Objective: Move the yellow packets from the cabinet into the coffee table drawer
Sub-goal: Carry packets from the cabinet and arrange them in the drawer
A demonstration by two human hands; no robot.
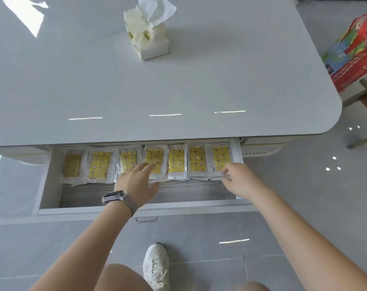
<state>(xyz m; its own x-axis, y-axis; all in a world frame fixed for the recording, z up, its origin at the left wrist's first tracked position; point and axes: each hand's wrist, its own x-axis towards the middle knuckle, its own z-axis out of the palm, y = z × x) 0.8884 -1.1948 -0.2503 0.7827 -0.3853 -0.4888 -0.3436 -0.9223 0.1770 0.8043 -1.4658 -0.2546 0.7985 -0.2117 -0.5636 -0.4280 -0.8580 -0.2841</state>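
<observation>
The coffee table drawer [52,185] stood pulled out toward the near side, under the edge of the white bench [178,85]. Seven yellow packets [176,162] lay in a row along the far part of the drawer floor, running from its left wall to its right wall, some with edges overlapping; the near strip of the drawer floor showed bare wood grain.

The left hand [136,181], with a watch [115,196] on its wrist, reached in with fingers stretched out flat, its fingertips resting on the middle packets, its grip apart. The right hand [239,179] pinched the near edge of the rightmost packet [220,158] between thumb and fingers.

By the look of it, the task was well along or nearly done: the packets seen were already in the drawer and the hands seemed only to be squaring the row. The cabinet was out of view, so whether more packets waited there could not be told.

A tissue pack [149,36] stood on the far part of the bench.
</observation>
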